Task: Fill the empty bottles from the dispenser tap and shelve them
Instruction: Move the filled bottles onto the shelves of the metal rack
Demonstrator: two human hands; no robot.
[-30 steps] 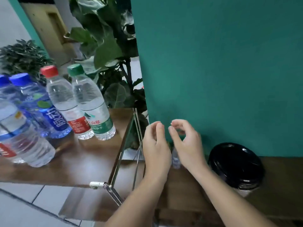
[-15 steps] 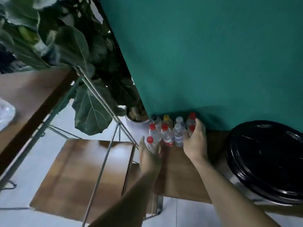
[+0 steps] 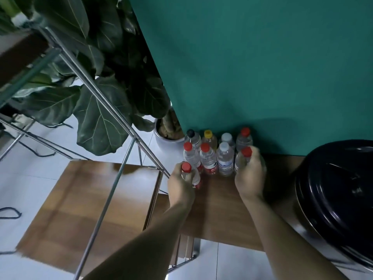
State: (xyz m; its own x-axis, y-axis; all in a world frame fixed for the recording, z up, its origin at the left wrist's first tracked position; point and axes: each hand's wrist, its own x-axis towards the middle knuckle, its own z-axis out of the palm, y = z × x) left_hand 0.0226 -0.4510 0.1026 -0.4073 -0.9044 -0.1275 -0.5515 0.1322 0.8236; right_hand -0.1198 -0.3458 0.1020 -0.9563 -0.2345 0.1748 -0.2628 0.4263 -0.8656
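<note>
Several small clear bottles (image 3: 207,158) with red, white, yellow and dark caps stand in a cluster on the low wooden shelf (image 3: 220,215), against the green wall. My left hand (image 3: 180,185) grips a red-capped bottle (image 3: 188,173) at the cluster's front left corner. At the front right corner my right hand (image 3: 250,174) holds another red-capped bottle (image 3: 243,158) by its body. The black domed top of the dispenser (image 3: 339,190) fills the right side; no tap is visible.
Slanting chrome shelf legs (image 3: 113,110) cross the left half, with a second wooden shelf board (image 3: 84,209) below them. A large-leafed plant in a white pot (image 3: 167,140) stands left of the bottles. A black cable (image 3: 10,213) lies on the white floor tiles.
The view dropped from the upper shelf of full bottles to the low shelf. Both hands reached down to the small bottles, and each now grips a red-capped one.
</note>
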